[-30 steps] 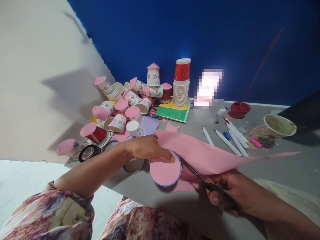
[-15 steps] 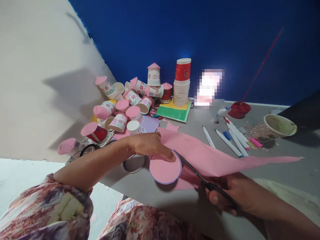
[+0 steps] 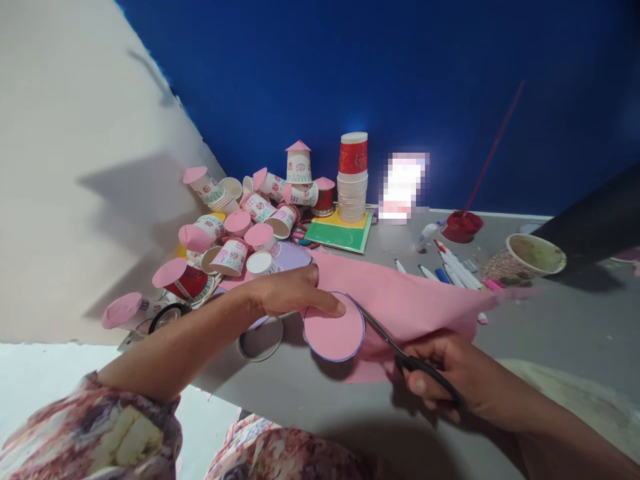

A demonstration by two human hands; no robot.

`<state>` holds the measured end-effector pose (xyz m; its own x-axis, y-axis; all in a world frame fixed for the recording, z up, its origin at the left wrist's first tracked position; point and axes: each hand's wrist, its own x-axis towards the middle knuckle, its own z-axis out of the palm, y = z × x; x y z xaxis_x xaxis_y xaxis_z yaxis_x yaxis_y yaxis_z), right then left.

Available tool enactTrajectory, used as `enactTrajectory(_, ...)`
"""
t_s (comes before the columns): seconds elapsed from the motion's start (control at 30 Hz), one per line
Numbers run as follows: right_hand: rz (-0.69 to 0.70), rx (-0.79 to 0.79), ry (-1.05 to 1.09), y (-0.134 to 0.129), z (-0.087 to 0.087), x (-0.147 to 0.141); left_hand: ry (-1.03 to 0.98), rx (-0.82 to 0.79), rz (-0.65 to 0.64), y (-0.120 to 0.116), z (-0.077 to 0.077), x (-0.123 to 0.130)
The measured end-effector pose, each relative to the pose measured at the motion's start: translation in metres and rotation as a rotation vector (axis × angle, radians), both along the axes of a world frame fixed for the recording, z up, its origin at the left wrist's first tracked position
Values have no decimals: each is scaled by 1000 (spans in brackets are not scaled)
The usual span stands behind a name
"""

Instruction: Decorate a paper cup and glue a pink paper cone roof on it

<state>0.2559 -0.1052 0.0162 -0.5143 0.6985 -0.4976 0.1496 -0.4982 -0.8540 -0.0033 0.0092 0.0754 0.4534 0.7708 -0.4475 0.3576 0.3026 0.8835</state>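
Observation:
My left hand (image 3: 295,293) grips a sheet of pink paper (image 3: 400,297), its thumb pressing on a round part outlined in blue (image 3: 335,337). The fingers beneath the paper are hidden. In my right hand (image 3: 440,373) is a pair of black-handled scissors (image 3: 425,367). Their blades point up and left, meeting the paper at the upper right of the blue outline. Most of the circle's lower edge is cut free. The rest of the sheet bends away over the scissors and my right hand.
Several decorated paper cups (image 3: 233,257) with pink tops crowd the left back. A cup stack (image 3: 353,193) stands on a green and yellow packet (image 3: 337,237). Markers (image 3: 453,267), a red pot (image 3: 463,227) and a patterned cup (image 3: 525,260) lie right. A roll of tape (image 3: 167,319) is left.
The sheet's right part has swung up and leftward, now covering part of the markers. My right hand and the scissors have shifted slightly left and up. The whole view has shifted a little.

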Motion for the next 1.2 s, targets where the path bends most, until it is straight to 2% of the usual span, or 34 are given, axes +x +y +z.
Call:
enactTrajectory(0.03,-18,12,29,1,-3,0,-38,-84,-102,-3,-3,-1)
enactTrajectory(0.1,-67,41,80,2,-8,-1,-179,-157,-100,-14,-10,-3)
enactTrajectory(0.2,-139,62,133,2,-14,-5,-408,-90,163,-37,-26,-2)
enactTrajectory(0.27,-180,61,175,2,-16,-8,-499,-81,271,-52,-37,3)
enactTrajectory(0.37,-216,45,232,1,-19,-13,-602,-80,378,-67,-49,19)
enactTrajectory(0.47,-231,30,270,0,-21,-16,-623,-97,478,-72,-51,37)
enactTrajectory(0.6,-221,42,262,-1,-20,-16,-547,-47,501,-68,-50,48)
enactTrajectory(0.8,-167,83,134,-1,-16,-9,-403,120,463,-56,-46,37)
enactTrajectory(0.97,-128,100,116,-3,-8,-7,-345,156,354,-43,-27,32)
enactTrajectory(1.2,-90,225,-1,-11,12,-7,-277,317,351,-34,0,27)
